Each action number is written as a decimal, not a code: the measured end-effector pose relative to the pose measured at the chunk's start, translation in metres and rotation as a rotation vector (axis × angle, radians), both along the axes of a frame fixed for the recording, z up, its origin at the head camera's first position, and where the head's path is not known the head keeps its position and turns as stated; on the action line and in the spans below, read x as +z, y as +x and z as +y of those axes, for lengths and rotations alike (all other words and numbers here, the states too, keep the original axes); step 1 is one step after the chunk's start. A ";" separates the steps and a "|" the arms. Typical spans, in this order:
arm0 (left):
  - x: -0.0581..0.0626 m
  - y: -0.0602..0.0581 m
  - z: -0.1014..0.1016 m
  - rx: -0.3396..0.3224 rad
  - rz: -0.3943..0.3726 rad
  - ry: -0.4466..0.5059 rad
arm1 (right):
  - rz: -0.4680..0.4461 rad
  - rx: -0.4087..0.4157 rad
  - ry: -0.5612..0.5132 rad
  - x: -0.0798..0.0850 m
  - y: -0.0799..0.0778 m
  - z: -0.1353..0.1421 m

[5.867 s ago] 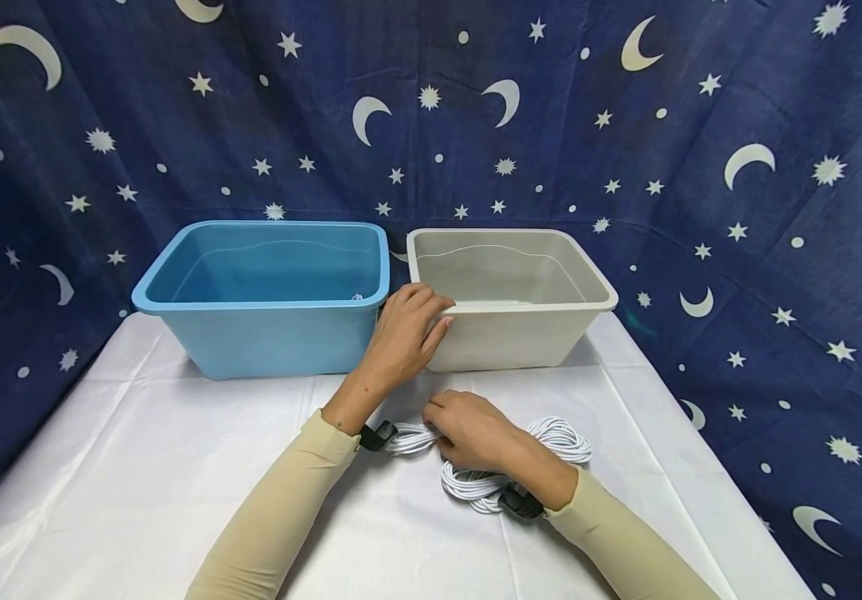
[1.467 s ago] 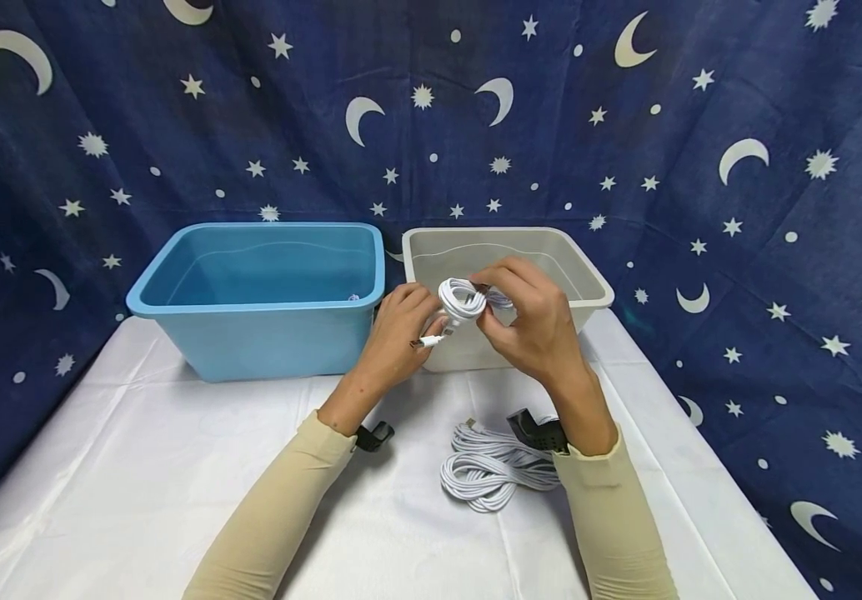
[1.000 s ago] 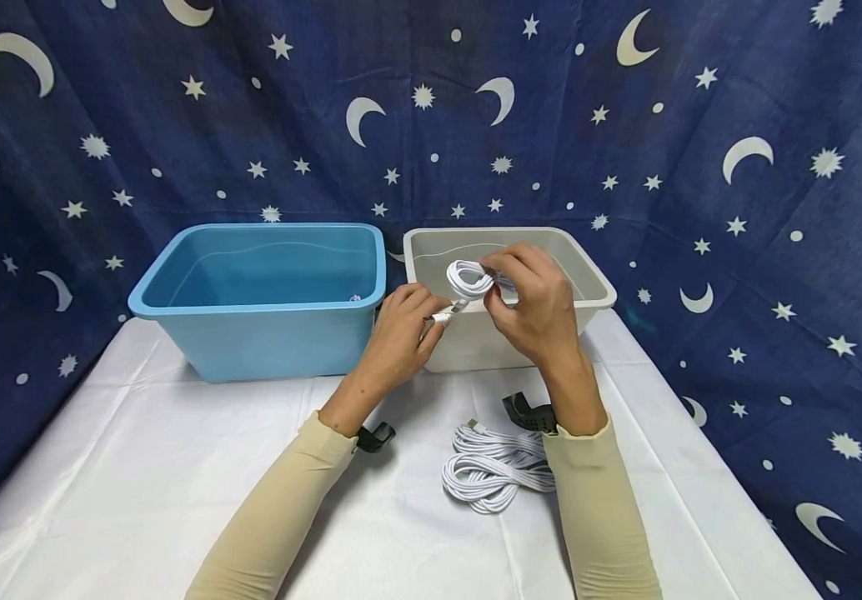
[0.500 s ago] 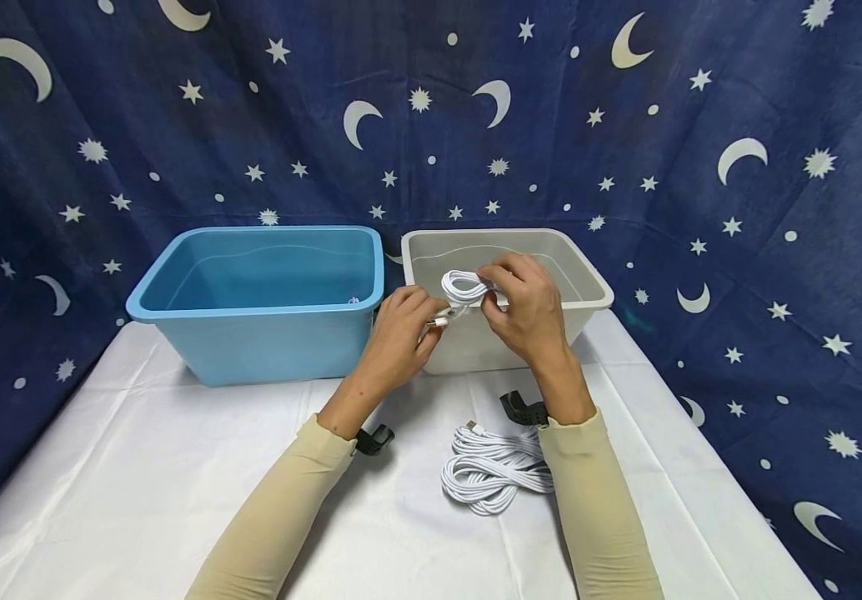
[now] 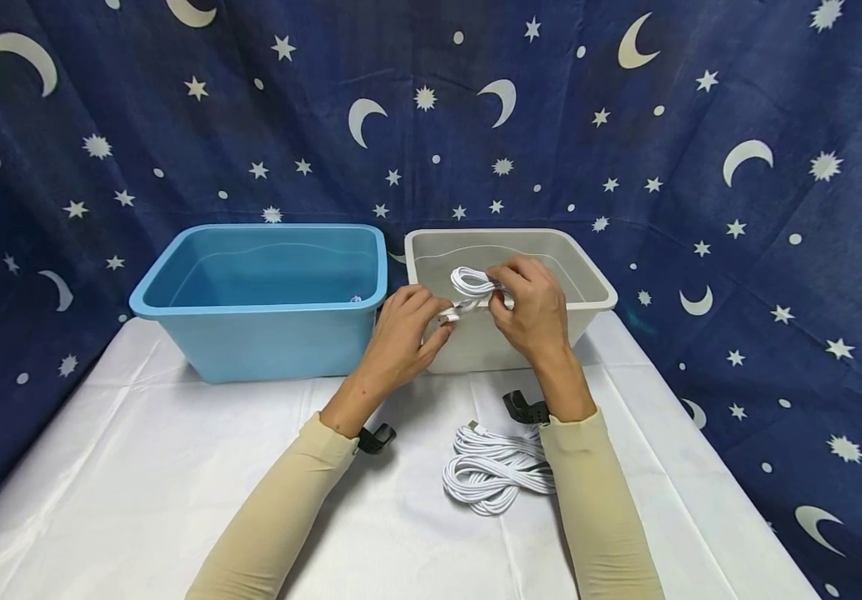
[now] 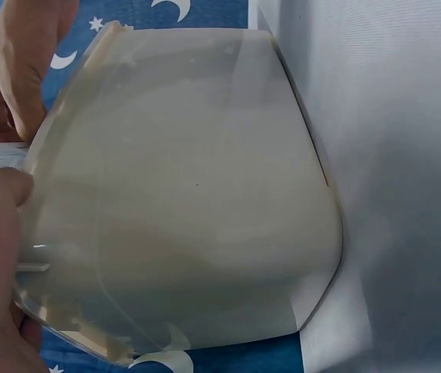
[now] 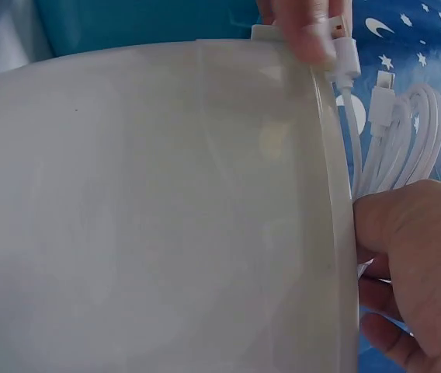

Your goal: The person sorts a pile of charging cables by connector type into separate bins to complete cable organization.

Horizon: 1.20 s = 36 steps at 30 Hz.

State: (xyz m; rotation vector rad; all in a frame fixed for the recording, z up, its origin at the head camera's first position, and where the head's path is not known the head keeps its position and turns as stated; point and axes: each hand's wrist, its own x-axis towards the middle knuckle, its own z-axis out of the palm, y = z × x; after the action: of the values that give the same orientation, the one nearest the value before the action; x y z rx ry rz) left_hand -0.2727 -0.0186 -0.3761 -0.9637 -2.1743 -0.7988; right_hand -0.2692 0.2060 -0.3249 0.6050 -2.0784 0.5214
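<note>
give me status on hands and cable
Left hand pinching a plug; right hand gripping the white cable coil, off the table. Possible snag: beige bin, close by.

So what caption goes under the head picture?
A right hand holds a coiled white cable by the gray bin.

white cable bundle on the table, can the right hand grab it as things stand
Probably not without letting go first: the right hand grips a coiled cable by the beige bin. Otherwise the bundle looks reachable, with nothing visible lying on it.
</note>
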 end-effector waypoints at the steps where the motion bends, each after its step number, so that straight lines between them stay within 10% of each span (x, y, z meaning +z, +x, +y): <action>1: 0.000 0.000 0.000 -0.001 0.000 0.000 | -0.005 -0.006 0.000 0.000 0.000 0.001; 17: 0.002 -0.001 0.002 0.014 -0.003 -0.016 | -0.098 -0.244 -0.132 0.000 0.000 0.008; 36: 0.002 0.002 0.003 0.034 -0.027 -0.030 | -0.123 -0.202 -0.125 -0.001 0.001 0.011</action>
State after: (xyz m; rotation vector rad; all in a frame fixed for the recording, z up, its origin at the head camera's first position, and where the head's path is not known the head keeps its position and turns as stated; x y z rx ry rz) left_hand -0.2709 -0.0160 -0.3742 -0.9325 -2.2257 -0.7697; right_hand -0.2681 0.2170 -0.3261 0.2922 -2.1742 0.5785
